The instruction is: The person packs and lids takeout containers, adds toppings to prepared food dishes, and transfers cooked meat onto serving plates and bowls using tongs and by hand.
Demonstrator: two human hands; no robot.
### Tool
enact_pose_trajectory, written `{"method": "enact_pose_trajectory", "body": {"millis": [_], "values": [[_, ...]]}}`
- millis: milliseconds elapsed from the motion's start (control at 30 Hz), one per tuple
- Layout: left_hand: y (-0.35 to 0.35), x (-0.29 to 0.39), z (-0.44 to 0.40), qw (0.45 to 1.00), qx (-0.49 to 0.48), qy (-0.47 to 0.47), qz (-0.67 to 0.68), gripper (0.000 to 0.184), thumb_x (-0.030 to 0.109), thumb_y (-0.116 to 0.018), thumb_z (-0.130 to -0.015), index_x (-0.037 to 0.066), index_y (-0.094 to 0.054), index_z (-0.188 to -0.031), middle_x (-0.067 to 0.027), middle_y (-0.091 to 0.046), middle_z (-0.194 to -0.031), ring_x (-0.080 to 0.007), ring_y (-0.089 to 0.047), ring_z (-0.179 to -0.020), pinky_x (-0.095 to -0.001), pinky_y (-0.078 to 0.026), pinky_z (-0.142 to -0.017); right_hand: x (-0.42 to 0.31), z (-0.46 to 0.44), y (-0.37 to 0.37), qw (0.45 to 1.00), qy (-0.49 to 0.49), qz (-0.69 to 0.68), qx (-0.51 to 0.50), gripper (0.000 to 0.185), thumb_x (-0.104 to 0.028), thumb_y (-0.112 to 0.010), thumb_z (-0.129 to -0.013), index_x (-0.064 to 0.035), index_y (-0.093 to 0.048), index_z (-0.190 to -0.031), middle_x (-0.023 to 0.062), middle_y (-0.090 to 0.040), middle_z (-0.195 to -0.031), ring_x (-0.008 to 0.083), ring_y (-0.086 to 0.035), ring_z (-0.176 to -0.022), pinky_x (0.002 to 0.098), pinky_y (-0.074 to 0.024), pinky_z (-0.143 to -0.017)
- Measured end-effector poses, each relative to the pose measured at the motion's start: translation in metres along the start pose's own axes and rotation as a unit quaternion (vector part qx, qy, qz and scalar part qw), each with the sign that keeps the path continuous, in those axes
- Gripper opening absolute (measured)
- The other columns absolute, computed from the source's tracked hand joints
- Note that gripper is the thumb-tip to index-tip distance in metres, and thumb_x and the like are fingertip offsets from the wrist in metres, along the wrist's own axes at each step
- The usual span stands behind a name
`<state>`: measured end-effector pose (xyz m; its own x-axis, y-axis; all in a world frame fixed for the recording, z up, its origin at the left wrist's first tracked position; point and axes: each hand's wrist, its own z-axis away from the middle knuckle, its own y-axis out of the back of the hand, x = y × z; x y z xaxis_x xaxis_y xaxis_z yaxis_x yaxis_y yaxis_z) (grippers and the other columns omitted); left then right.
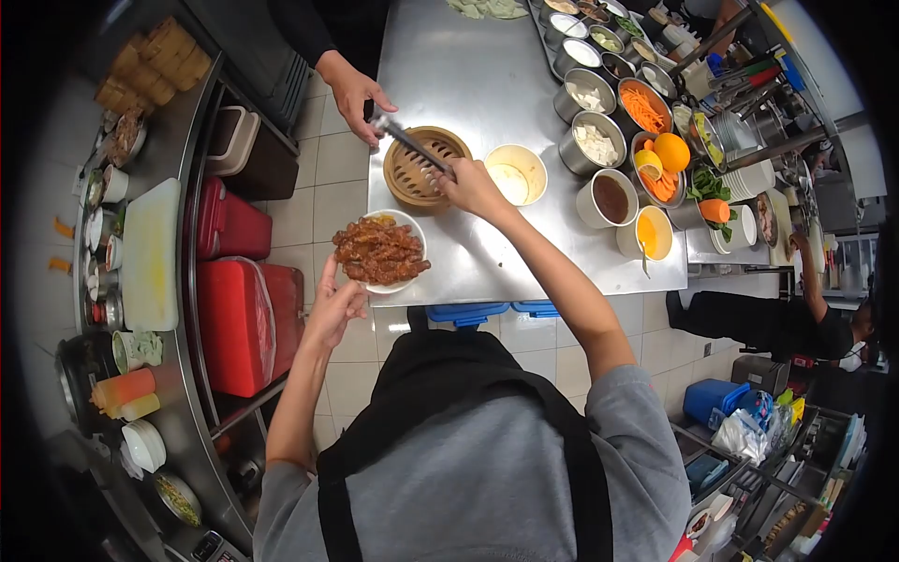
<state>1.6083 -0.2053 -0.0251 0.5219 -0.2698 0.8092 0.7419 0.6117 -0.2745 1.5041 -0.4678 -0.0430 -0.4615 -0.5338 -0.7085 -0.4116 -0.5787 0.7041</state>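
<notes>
My left hand [336, 307] grips the side of a white bowl [419, 228] heaped with glazed brown food [379, 251], by the table's front edge. My right hand [473, 187] is closed on one end of dark-handled tongs [415, 147], above a round bamboo steamer [389, 178] with a slotted base. At the tongs' other end is a co-worker's hand [356, 96]; whether it grips them is hard to tell. Right of the steamer stands a pale tub [537, 169] with a little light content at its bottom.
Tubs of brown sauce [611, 200] and yellow liquid [653, 234] stand on the steel table [459, 70]. Metal containers of ingredients line its right side. A second counter with a cutting board [153, 255] is at left. Another person [758, 323] works at far right.
</notes>
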Motion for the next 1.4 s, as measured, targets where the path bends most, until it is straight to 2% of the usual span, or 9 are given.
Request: {"method": "enact_pose_trajectory", "body": {"millis": [167,233,400,567,700,833,1133,1267,1400], "values": [[-0.014,0.021,-0.033,0.999,-0.036,-0.006,-0.017,0.062,0.001,-0.047,-0.078,0.015,-0.024,-0.134,0.0044,-0.048,-0.068,-0.0012,-0.035,-0.045,-0.0212,-0.043,-0.046,0.010,0.011,0.035,0.967,0.031,-0.223,0.118,0.021,-0.014,-0.050,-0.089,0.0023,-0.062,-0.095,0.0070,-0.066,-0.075,0.0119,-0.064,-0.067,0.0257,-0.0496,-0.059],[-0.023,0.030,-0.052,0.998,-0.046,-0.006,-0.033,0.061,0.002,-0.047,-0.078,0.016,-0.025,-0.133,0.0047,-0.047,-0.067,-0.0012,-0.035,-0.045,-0.0212,-0.043,-0.047,0.003,0.023,0.060,0.952,0.008,-0.266,0.154,0.020,-0.013,-0.054,-0.086,0.0036,-0.062,-0.093,0.0087,-0.063,-0.068,0.0140,-0.063,-0.060,0.0272,-0.0465,-0.052],[-0.039,0.042,-0.091,0.996,-0.062,-0.010,-0.059,0.058,0.003,-0.047,-0.078,0.015,-0.027,-0.131,0.0025,-0.051,-0.066,-0.0012,-0.038,-0.045,-0.0211,-0.044,-0.047,0.012,0.023,0.075,0.973,0.010,-0.181,0.143,0.014,-0.012,-0.062,-0.078,-0.0036,-0.068,-0.087,0.0091,-0.067,-0.075,0.0172,-0.064,-0.074,0.0311,-0.0478,-0.067],[-0.050,0.048,-0.107,0.996,-0.063,-0.003,-0.068,0.047,0.002,-0.045,-0.080,0.017,-0.032,-0.123,0.0001,-0.053,-0.071,0.0001,-0.034,-0.043,-0.0205,-0.042,-0.046,0.027,-0.030,0.051,0.987,-0.021,-0.146,0.063,0.012,-0.012,-0.067,-0.071,-0.0027,-0.070,-0.078,0.0115,-0.067,-0.075,0.0194,-0.065,-0.072,0.0292,-0.0492,-0.069],[-0.050,0.045,-0.116,0.997,-0.055,-0.004,-0.059,0.048,0.002,-0.045,-0.079,0.016,-0.032,-0.123,0.0006,-0.052,-0.069,-0.0002,-0.035,-0.043,-0.0212,-0.043,-0.046,0.021,-0.051,0.053,0.982,-0.090,-0.161,-0.028,0.012,-0.013,-0.070,-0.065,-0.0028,-0.069,-0.072,0.0087,-0.065,-0.067,0.0156,-0.060,-0.059,0.0285,-0.0478,-0.057],[-0.053,0.048,-0.115,0.997,-0.054,-0.008,-0.061,0.052,0.002,-0.046,-0.079,0.017,-0.029,-0.127,0.0025,-0.049,-0.066,-0.0004,-0.035,-0.044,-0.0213,-0.043,-0.047,0.014,-0.064,0.051,0.986,-0.074,-0.127,-0.073,0.011,-0.008,-0.068,-0.067,-0.0008,-0.067,-0.075,0.0033,-0.056,-0.056,0.0091,-0.043,-0.043,0.0245,-0.0320,-0.038],[-0.048,0.047,-0.110,0.993,-0.088,0.017,-0.073,0.063,0.004,-0.046,-0.082,0.016,-0.016,-0.136,-0.0193,-0.062,-0.101,-0.0009,-0.034,-0.046,-0.0211,-0.045,-0.052,0.024,-0.085,0.036,0.989,-0.084,-0.107,-0.058,0.010,-0.008,-0.068,-0.067,0.0000,-0.065,-0.071,0.0063,-0.059,-0.060,0.0127,-0.051,-0.049,0.0264,-0.0387,-0.043],[-0.029,0.041,-0.098,0.997,-0.062,0.020,-0.035,0.061,0.004,-0.046,-0.082,0.015,-0.017,-0.135,-0.0190,-0.062,-0.101,-0.0005,-0.034,-0.046,-0.0199,-0.045,-0.053,0.021,-0.080,0.035,0.994,-0.082,-0.058,-0.040,0.010,-0.008,-0.068,-0.068,-0.0009,-0.066,-0.073,0.0076,-0.060,-0.062,0.0146,-0.054,-0.051,0.0285,-0.0411,-0.045],[-0.010,0.036,-0.089,0.999,-0.041,0.022,-0.005,0.061,0.004,-0.046,-0.083,0.016,-0.018,-0.135,-0.0200,-0.060,-0.105,-0.0002,-0.034,-0.046,-0.0186,-0.045,-0.052,0.026,-0.084,0.030,0.995,-0.087,-0.051,-0.022,0.009,-0.008,-0.068,-0.066,-0.0025,-0.066,-0.072,0.0144,-0.065,-0.070,0.0240,-0.064,-0.067,0.0340,-0.0498,-0.061]]}}
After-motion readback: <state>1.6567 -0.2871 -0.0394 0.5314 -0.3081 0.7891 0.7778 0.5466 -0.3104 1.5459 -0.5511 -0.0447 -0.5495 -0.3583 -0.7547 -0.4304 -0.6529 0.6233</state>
